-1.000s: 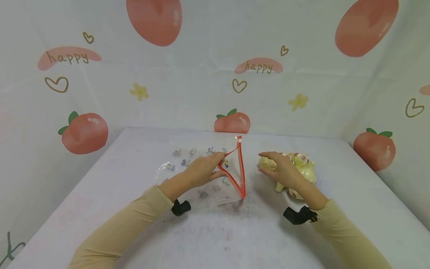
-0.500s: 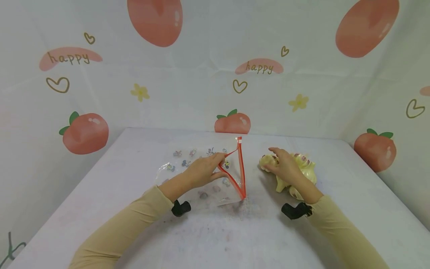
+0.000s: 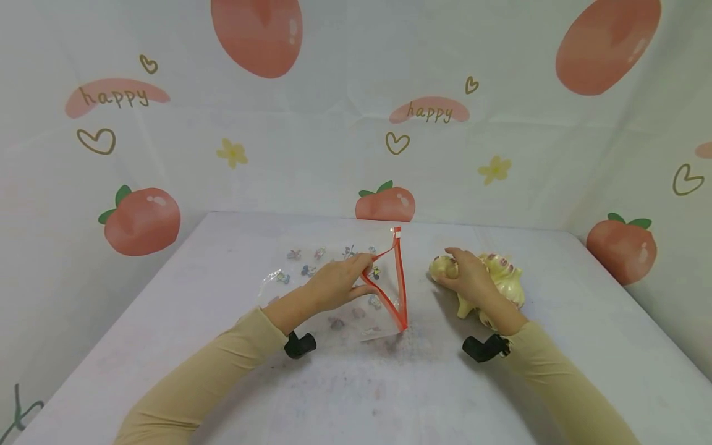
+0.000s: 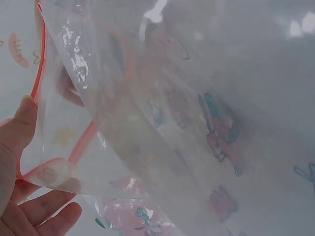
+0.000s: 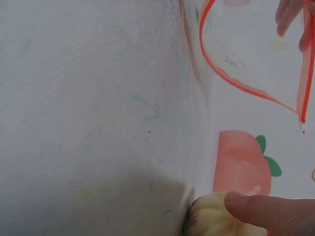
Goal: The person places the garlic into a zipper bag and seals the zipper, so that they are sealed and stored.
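White cloth [image 3: 311, 127] printed with red fruit, hearts and the word "happy" hangs behind the bag [image 3: 356, 318], which lies see-through and patterned with small figures on a pale table [image 3: 345, 395]. Its red rim [image 3: 402, 278] points right, towards the garlic [image 3: 438, 269], so the open side and the bulb face each other; that looks deliberate. At the bag's open side the left hand [image 3: 335, 284] grips one edge of the rim, thumb and fingers set well apart along it, which pulls that edge into an angle and makes the bag gape; a pinch at one spot would probably let so limp a thing sag together. The rim's other edge runs almost straight, with neither hand on it. To the right of the bag, the right hand [image 3: 470, 278] grasps the garlic between thumb and finger, one to each side, a hold that presumably suits its round body. Only one digit shows against it from the right wrist, so how firm the grasp is, and whether the bulb is lifted, I cannot tell. Other bulbs [image 3: 508, 287] lie bunched farther right of the bag, partly behind the right hand, perhaps grouped to stay within its reach.
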